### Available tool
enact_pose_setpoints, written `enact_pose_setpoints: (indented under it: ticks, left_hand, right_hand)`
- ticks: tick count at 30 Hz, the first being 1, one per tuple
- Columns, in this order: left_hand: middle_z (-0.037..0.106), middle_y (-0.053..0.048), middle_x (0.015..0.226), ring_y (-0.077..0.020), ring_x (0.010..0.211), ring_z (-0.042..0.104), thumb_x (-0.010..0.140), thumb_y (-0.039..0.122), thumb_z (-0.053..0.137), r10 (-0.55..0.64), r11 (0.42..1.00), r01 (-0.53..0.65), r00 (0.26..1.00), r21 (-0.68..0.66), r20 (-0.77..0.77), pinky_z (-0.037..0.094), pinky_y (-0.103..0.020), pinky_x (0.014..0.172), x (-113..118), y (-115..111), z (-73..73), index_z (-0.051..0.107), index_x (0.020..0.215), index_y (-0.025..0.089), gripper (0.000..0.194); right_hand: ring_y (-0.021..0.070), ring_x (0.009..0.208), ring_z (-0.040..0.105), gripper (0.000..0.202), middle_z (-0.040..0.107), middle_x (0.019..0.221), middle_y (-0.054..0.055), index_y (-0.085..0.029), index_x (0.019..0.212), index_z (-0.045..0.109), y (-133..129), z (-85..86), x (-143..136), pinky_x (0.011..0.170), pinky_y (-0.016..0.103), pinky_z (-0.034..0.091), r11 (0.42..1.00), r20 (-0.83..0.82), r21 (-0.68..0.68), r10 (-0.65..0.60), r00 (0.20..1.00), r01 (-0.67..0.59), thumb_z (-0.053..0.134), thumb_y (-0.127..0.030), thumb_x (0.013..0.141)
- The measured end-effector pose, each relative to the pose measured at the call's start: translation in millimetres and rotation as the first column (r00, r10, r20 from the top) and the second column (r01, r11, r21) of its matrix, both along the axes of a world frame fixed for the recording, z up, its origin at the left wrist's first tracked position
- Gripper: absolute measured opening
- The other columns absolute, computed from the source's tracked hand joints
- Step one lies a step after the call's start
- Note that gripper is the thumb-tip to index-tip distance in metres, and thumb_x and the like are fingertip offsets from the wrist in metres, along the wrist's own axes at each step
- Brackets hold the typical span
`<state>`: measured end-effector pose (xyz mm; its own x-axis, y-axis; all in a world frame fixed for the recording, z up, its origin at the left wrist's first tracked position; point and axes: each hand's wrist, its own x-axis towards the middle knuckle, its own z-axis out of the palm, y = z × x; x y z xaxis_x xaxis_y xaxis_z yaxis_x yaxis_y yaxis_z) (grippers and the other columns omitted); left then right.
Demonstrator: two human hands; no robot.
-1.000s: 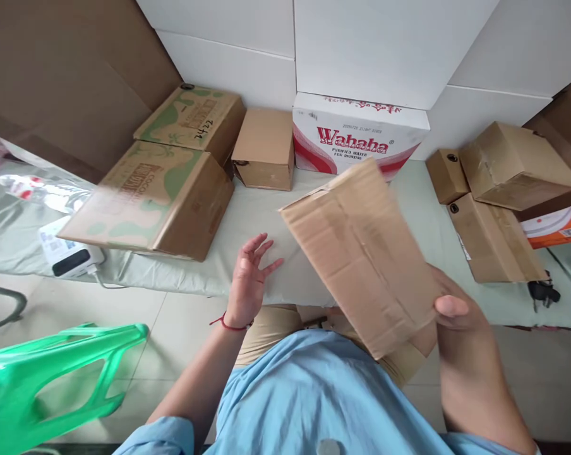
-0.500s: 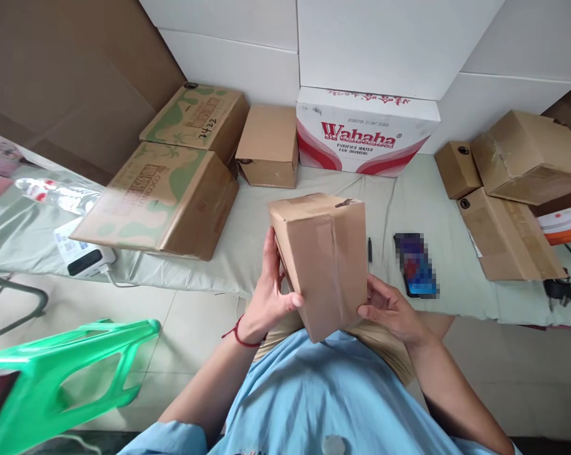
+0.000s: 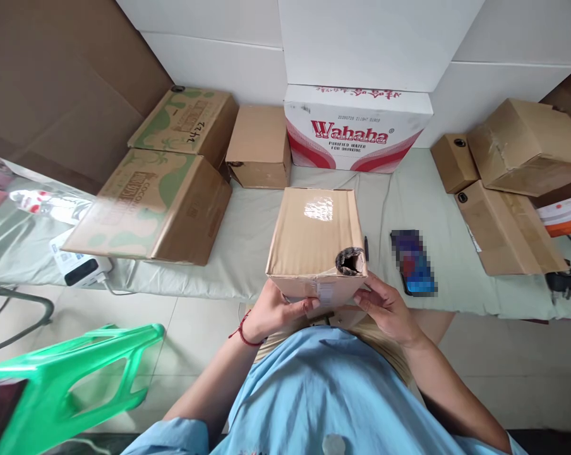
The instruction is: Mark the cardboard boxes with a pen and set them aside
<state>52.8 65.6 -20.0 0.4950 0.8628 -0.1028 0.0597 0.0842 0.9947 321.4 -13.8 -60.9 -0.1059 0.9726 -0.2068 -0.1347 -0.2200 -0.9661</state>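
Note:
A brown cardboard box [image 3: 309, 243] is in front of me at the near edge of the cloth-covered table. Its top has a shiny patch of clear tape and, at the near right corner, a hole with a black, ragged rim. My left hand [image 3: 285, 309] grips the near left side, thumb across the near face and the other fingers hidden beneath. My right hand [image 3: 384, 306] holds the near right corner between thumb and fingers. Partly covered by the box, a black pen [image 3: 366, 248] lies just right of it.
A pixelated phone [image 3: 413, 262] lies to the right. Coconut cartons [image 3: 138, 202], a small brown box [image 3: 259, 139] and a white Wahaha carton [image 3: 356, 133] stand along the back. Several boxes [image 3: 513, 230] are piled at right. A green stool [image 3: 53, 379] stands at lower left.
The box has been tipped in my hands, so its top with the black-rimmed hole now faces up instead of its taped side facing me. Both hands still hold it.

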Motion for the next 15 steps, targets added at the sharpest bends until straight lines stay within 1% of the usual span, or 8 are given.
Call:
enact_pose_setpoints:
  ticks: [2, 4, 6, 9, 11, 13, 15]
  left_hand:
    - [0.085, -0.014, 0.118, -0.037, 0.117, 0.079, 0.081, 0.051, 0.095, 0.008, 1.0, -0.008, 1.0, -0.029, 0.013, 0.061, -0.05, 0.111, -2, -1, -2.1, 0.085, 0.108, 0.017, 0.045]
    - [0.085, -0.015, 0.116, -0.0377, 0.115, 0.079, 0.08, 0.049, 0.096, 0.032, 0.996, -0.027, 0.998, -0.084, 0.051, 0.062, -0.05, 0.109, -3, -2, -4.9, 0.086, 0.107, 0.016, 0.044]
    - [0.086, -0.015, 0.115, -0.0374, 0.114, 0.08, 0.078, 0.048, 0.098, 0.128, 0.982, -0.107, 0.983, -0.157, 0.132, 0.064, -0.049, 0.105, -2, -3, -9.8, 0.085, 0.112, 0.017, 0.048]
    - [0.085, -0.012, 0.116, -0.0373, 0.12, 0.079, 0.074, 0.052, 0.1, 0.334, 0.918, -0.243, 0.9, -0.313, 0.281, 0.065, -0.049, 0.106, -1, -6, -22.7, 0.079, 0.13, 0.022, 0.067]
    - [0.085, -0.012, 0.12, -0.0378, 0.127, 0.077, 0.073, 0.056, 0.099, 0.407, 0.871, -0.25, 0.849, -0.423, 0.336, 0.062, -0.051, 0.112, -1, -8, -34.2, 0.075, 0.137, 0.023, 0.076]
    - [0.084, -0.012, 0.127, -0.0385, 0.134, 0.074, 0.077, 0.061, 0.095, 0.439, 0.833, -0.224, 0.824, -0.506, 0.358, 0.059, -0.053, 0.119, -3, -10, -46.0, 0.075, 0.139, 0.024, 0.075]
    - [0.082, -0.011, 0.134, -0.0396, 0.141, 0.069, 0.082, 0.065, 0.089, 0.464, 0.805, -0.211, 0.806, -0.554, 0.368, 0.056, -0.056, 0.123, -7, -11, -56.2, 0.077, 0.135, 0.024, 0.067]
  right_hand:
    - [0.0302, 0.157, 0.057, 0.051, 0.066, 0.161, 0.006, -0.036, 0.15, 0.072, -1, -0.3, 1, 0.126, 0.05, 0.054, 0.999, 0.069, 0.047, 0.007, 0.998, -0.011, 0.078, -0.048, 0.101]
    - [0.0286, 0.16, 0.054, 0.05, 0.061, 0.167, 0.005, -0.038, 0.154, 0.069, -2, 2.2, 2, 0.131, 0.051, 0.05, 0.99, 0.18, 0.133, 0.015, 0.983, -0.039, 0.073, -0.042, 0.105]
    - [0.0267, 0.162, 0.051, 0.051, 0.056, 0.172, 0.004, -0.041, 0.157, 0.065, -1, 8.4, 1, 0.134, 0.052, 0.046, 0.965, 0.307, 0.246, 0.009, 0.952, -0.088, 0.069, -0.032, 0.107]
    - [0.0239, 0.162, 0.051, 0.06, 0.053, 0.174, 0.003, -0.045, 0.161, 0.06, 0, 21.4, -3, 0.131, 0.051, 0.05, 0.894, 0.453, 0.416, -0.044, 0.89, -0.168, 0.065, -0.019, 0.107]
    - [0.0232, 0.161, 0.051, 0.066, 0.052, 0.174, 0.003, -0.046, 0.162, 0.058, 1, 29.2, -8, 0.129, 0.051, 0.052, 0.838, 0.521, 0.501, -0.091, 0.848, -0.218, 0.063, -0.013, 0.106]
    - [0.0234, 0.161, 0.051, 0.07, 0.053, 0.174, 0.004, -0.045, 0.163, 0.056, 1, 34.3, -13, 0.129, 0.052, 0.052, 0.793, 0.57, 0.55, -0.128, 0.811, -0.262, 0.062, -0.008, 0.104]
    - [0.0233, 0.161, 0.05, 0.073, 0.055, 0.172, 0.004, -0.044, 0.165, 0.055, 2, 36.6, -18, 0.128, 0.051, 0.054, 0.761, 0.598, 0.579, -0.151, 0.787, -0.294, 0.061, -0.005, 0.103]
